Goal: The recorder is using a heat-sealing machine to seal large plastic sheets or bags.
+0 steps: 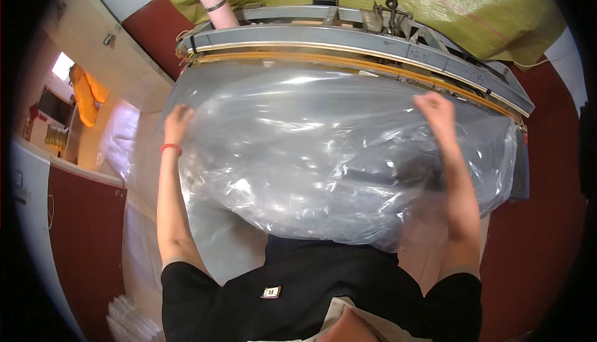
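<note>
The left hand, at about nine o'clock, has its fingers closed on the edge of a large clear plastic sheet. The right hand, at two o'clock, pinches the sheet's far edge. The sheet billows across the centre, just before a grey machine frame at twelve o'clock carrying a pink bottle.

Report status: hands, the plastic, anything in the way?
Left hand and right hand each grip the clear plastic bag, spread below the long machine bar. Nothing blocking.
</note>
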The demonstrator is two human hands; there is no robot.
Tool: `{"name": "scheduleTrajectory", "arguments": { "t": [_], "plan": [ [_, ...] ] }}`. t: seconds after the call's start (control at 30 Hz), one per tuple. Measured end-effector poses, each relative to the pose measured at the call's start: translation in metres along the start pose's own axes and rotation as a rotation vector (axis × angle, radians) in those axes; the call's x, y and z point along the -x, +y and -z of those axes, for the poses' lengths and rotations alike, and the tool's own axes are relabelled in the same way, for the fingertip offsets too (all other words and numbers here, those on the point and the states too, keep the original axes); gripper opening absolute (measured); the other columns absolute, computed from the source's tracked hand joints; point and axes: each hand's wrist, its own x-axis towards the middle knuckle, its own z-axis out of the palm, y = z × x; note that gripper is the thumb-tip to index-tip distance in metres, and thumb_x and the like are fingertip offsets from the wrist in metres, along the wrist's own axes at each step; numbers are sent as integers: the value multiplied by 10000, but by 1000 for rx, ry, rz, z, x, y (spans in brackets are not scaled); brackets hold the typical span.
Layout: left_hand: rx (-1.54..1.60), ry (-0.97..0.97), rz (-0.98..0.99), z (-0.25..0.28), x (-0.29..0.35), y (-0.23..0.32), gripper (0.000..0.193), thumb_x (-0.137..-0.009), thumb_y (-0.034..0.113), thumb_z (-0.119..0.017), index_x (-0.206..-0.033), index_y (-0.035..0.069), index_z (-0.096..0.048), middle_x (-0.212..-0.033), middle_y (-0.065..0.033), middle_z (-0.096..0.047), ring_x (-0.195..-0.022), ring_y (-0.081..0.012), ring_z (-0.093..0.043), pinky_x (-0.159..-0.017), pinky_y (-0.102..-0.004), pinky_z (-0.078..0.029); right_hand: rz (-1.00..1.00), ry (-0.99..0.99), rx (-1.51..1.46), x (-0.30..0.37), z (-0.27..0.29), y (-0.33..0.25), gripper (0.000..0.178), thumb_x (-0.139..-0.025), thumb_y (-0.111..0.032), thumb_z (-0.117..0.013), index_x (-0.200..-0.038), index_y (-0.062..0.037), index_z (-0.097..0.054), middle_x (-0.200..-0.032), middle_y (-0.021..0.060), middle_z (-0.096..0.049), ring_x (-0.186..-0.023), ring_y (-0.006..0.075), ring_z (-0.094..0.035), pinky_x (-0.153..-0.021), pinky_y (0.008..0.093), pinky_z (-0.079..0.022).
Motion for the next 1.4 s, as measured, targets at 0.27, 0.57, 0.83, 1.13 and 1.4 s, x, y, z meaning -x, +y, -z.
{"name": "scheduleTrajectory", "arguments": {
  "t": [0.27, 0.57, 0.83, 1.13, 1.4],
  "plan": [
    [479, -190, -268, -22, 76, 93, 397, -824, 210, -520, -1178, 35, -475, -1206, -114, -481, -1110, -202, -447, -917, -302, -344, -221, 488, 704, 85, 221, 164, 272, -773, -302, -601, -831, -36, -615, -766, 133, -616, -726, 234, -600, -660, 316, -439],
    [163, 83, -692, -9, 156, 181, 270, -690, 83, -654, -926, 29, -533, -939, -98, -535, -848, -219, -512, -718, -302, -417, -340, 508, 881, 106, 262, 186, 327, -787, -382, -559, -850, -64, -602, -778, 123, -613, -714, 288, -574, -637, 365, -427],
    [-28, 48, -715, -48, 144, 179, 187, -656, 61, -666, -804, 41, -552, -762, -66, -549, -705, -232, -511, -625, -312, -415, -341, 498, 838, 104, 257, 180, 320, -792, -377, -554, -855, -67, -601, -777, 128, -609, -718, 291, -575, -636, 368, -426],
    [1164, -346, -18, -28, 56, 203, 130, -830, 154, -531, -834, 31, -574, -884, -19, -557, -758, -115, -504, -678, -248, -410, -354, 508, 831, 107, 254, 169, 297, -805, -351, -544, -859, -63, -592, -797, 135, -610, -747, 300, -580, -645, 363, -428],
    [-215, 127, -440, -123, -49, 181, 165, -767, 219, -552, -744, 57, -572, -691, -151, -578, -652, -280, -582, -582, -390, -448, -330, 541, 770, 108, 252, 165, 271, -803, -303, -566, -836, -35, -583, -751, 129, -599, -677, 230, -564, -643, 327, -424]
  ]
}}
